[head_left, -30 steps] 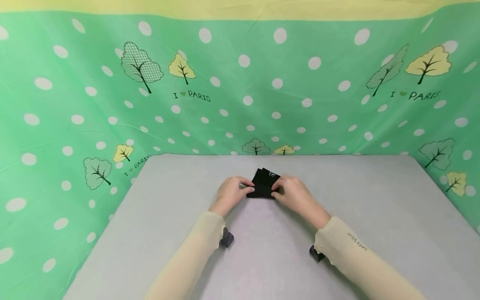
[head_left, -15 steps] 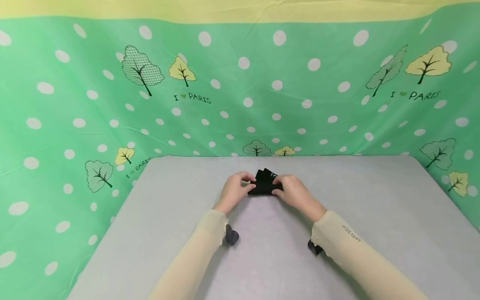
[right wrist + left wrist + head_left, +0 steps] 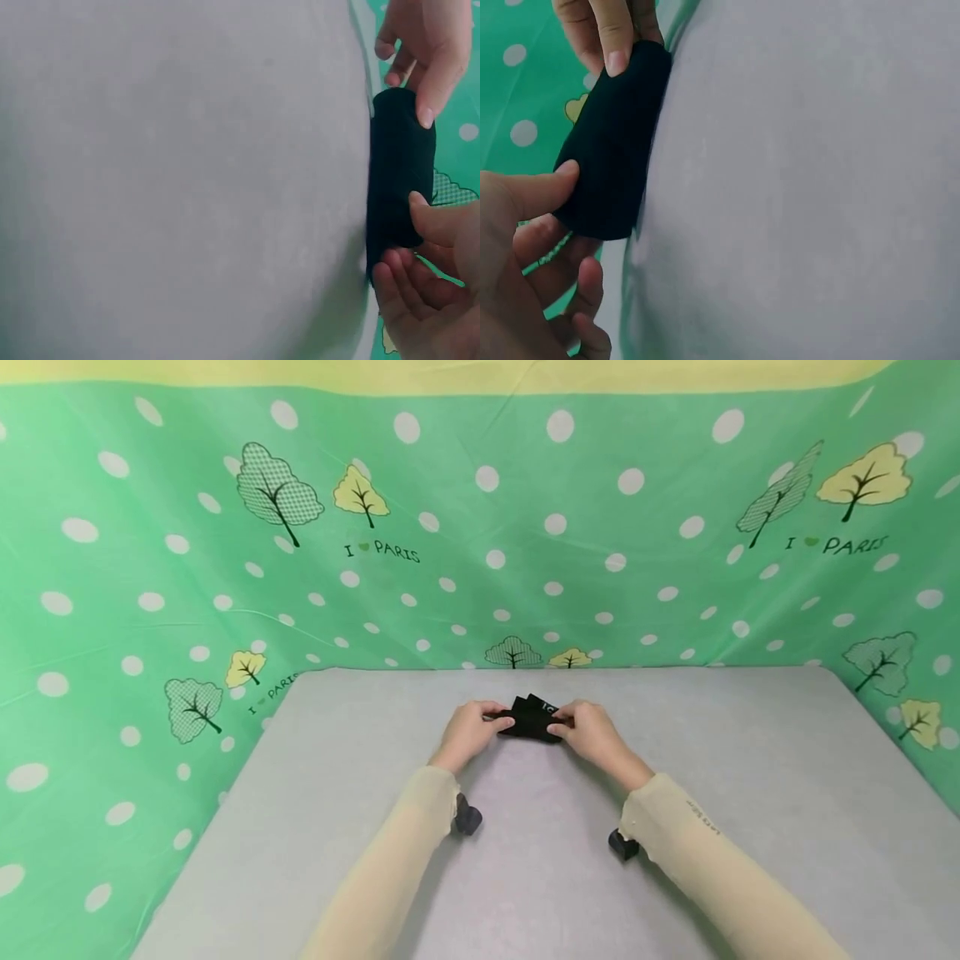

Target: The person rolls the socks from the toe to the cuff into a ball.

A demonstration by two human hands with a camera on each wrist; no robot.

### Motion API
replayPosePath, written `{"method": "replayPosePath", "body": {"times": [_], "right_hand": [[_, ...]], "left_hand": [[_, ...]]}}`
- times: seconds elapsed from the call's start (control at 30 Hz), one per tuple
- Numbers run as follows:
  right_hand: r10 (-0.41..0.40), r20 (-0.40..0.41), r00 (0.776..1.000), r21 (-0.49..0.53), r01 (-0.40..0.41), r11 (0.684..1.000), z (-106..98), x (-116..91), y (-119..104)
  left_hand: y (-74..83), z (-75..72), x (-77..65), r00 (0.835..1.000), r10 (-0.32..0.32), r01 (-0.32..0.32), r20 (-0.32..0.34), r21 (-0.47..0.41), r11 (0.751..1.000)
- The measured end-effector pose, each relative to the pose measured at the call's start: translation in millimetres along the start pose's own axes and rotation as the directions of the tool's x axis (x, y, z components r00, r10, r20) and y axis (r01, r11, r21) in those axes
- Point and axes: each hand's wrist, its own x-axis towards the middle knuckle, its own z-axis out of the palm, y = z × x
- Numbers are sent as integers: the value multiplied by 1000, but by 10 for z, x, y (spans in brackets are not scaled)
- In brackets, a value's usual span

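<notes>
A pair of black socks [image 3: 529,727] lies toward the far middle of the table, its near part rolled up. Two flat, offset ends stick out beyond the roll, one with white lettering. My left hand [image 3: 467,731] pinches the left end of the roll between thumb and fingers. At the other end, my right hand [image 3: 592,732] holds it the same way, thumb on the near side. In the left wrist view the roll [image 3: 615,146] looks like a smooth dark tube. The right wrist view shows both thumbs pressing on the roll [image 3: 401,169].
The grey table [image 3: 525,877] ends at a green polka-dot curtain [image 3: 450,510] just beyond the socks. Small dark devices are strapped under both wrists, the left one [image 3: 468,817] and the right one [image 3: 623,845].
Both hands have rolled the near part of the socks away from me, so less of the flat ends shows. The hands have shifted slightly farther across the table.
</notes>
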Motion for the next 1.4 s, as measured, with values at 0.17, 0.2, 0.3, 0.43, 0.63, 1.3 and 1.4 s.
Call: {"method": "replayPosePath", "body": {"times": [0.17,0.2,0.3,0.43,0.63,1.3,1.4], "right_hand": [[-60,-47,997,-72,56,996,27,-24,-21],[-79,-55,995,-104,73,992,26,-33,-36],[-119,-54,991,-192,106,976,24,-42,-83],[-130,-32,991,-270,117,956,25,3,-121],[-144,15,990,-258,143,956,-15,141,-139],[-92,51,994,-6,92,996,-40,362,102],[-114,44,993,-38,116,993,-70,323,54]], "left_hand": [[82,31,33,990,-142,141,9,36,989],[98,37,45,985,-172,171,12,48,984],[147,46,86,971,-237,236,5,76,969],[187,43,124,967,-252,253,-26,98,962],[249,-6,125,993,109,-84,-35,421,903],[149,-105,285,985,129,-163,118,360,918],[184,-111,227,976,154,-203,155,381,902]]}}
